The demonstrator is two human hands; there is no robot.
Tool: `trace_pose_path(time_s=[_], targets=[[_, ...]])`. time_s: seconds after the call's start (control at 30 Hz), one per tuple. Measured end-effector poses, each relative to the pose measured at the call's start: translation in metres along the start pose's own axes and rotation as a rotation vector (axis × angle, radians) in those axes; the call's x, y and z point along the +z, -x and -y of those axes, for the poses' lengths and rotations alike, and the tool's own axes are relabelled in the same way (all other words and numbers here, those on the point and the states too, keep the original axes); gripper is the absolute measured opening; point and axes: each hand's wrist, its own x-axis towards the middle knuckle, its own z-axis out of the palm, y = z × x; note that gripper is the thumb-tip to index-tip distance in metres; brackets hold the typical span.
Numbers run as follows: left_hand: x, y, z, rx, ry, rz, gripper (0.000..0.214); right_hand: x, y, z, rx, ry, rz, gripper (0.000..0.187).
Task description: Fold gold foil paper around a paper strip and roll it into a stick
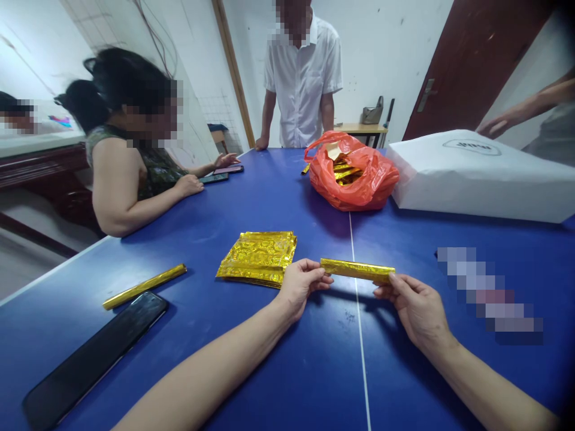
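Head view, bearings taken from our hands, with 12 o'clock toward the far end of the table. Our left hand (302, 288) and right hand (415, 311) are both partly closed and together hold a gold foil roll (357, 270) level above the blue table (309, 383). Left fingers and thumb pinch one end of the roll; right fingers and thumb pinch the other. The roll crosses above the table's white centre line (358, 353).

At 11 o'clock, just beside the left hand, a stack of gold foil sheets (257, 258) lies flat. A loose gold foil stick (144, 287) lies at 9 o'clock, and a black smartphone (92, 359) at 8 o'clock. An orange plastic bag (375, 179) at 12 o'clock holds more gold foil, with a white paper bag (480, 176) beside it at 1 o'clock. The flat object at 3 o'clock (487, 293) is pixelated; it may be a phone, but we cannot confirm.

A seated person (121, 173) at 10 o'clock has both hands near two phones (214, 178). A standing person in a white shirt (300, 90) rests one hand on the far table edge. Another person's hand (492, 126) hovers above the white paper bag.
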Motion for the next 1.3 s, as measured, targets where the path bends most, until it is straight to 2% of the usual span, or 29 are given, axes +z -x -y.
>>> trace_pose_path(time_s=[0.13,0.27,0.4,0.47,0.7,0.87,0.97,1.07,1.17,1.3], targets=[[-0.002,0.001,-0.001,-0.001,0.032,0.054,0.021,-0.001,0.001,0.002,-0.027,-0.015,0.026,0.028],[-0.006,0.0,-0.004,-0.06,0.066,0.104,0.018,-0.003,0.001,0.002,-0.033,-0.062,-0.017,0.031],[-0.013,-0.005,-0.007,-0.187,0.012,0.336,0.025,-0.003,0.001,0.002,-0.025,-0.044,-0.014,0.026],[-0.016,-0.008,-0.007,-0.225,-0.03,0.415,0.024,-0.003,0.001,0.003,-0.021,-0.012,0.006,0.022],[-0.019,-0.012,-0.004,-0.183,-0.132,0.362,0.024,0.0,0.001,0.008,0.02,-0.09,-0.01,0.016],[-0.019,-0.013,-0.004,-0.143,-0.197,0.314,0.021,-0.002,-0.001,0.01,0.103,-0.036,0.091,0.022],[-0.019,-0.013,-0.004,-0.117,-0.213,0.28,0.02,-0.003,-0.002,0.011,0.115,-0.061,0.108,0.026],[-0.019,-0.014,-0.005,-0.108,-0.255,0.286,0.019,-0.004,-0.002,0.011,0.17,-0.033,0.166,0.029],[-0.02,-0.013,-0.007,-0.103,-0.306,0.307,0.018,-0.004,-0.003,0.009,0.236,0.049,0.249,0.024],[-0.019,-0.012,-0.01,-0.086,-0.346,0.316,0.016,-0.005,-0.003,0.006,0.228,0.118,0.276,0.019]])
